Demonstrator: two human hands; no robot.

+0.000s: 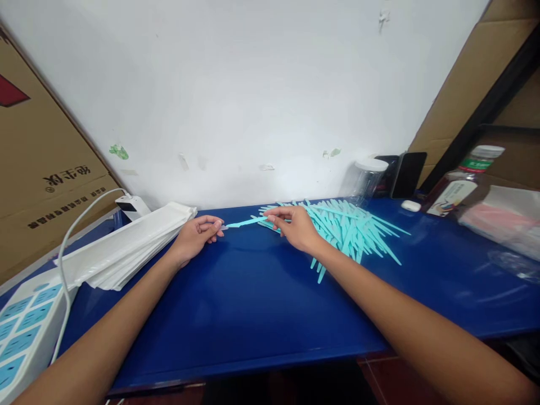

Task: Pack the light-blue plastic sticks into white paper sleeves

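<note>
A slim turquoise stick (245,223), shaped like an eyebrow razor, spans the gap between my two hands, roughly level above the blue table. My left hand (200,236) pinches a small translucent piece at its left end; whether that is a cap I cannot tell. The other end sits between the thumb and fingers of my right hand (293,225). Behind and right of that hand lies a loose pile of similar turquoise sticks (348,230), partly hidden by my right hand and forearm. Left of my left hand is a stack of long white sleeves or bags (135,242).
A white power strip (31,326) with a cable stands at the left, near a cardboard box (50,169). At the right are a clear lidded jar (365,180), dark phone-like slabs (409,174), a white earbud case (410,206), a bottle (459,185) and a plastic-wrapped pack (502,219).
</note>
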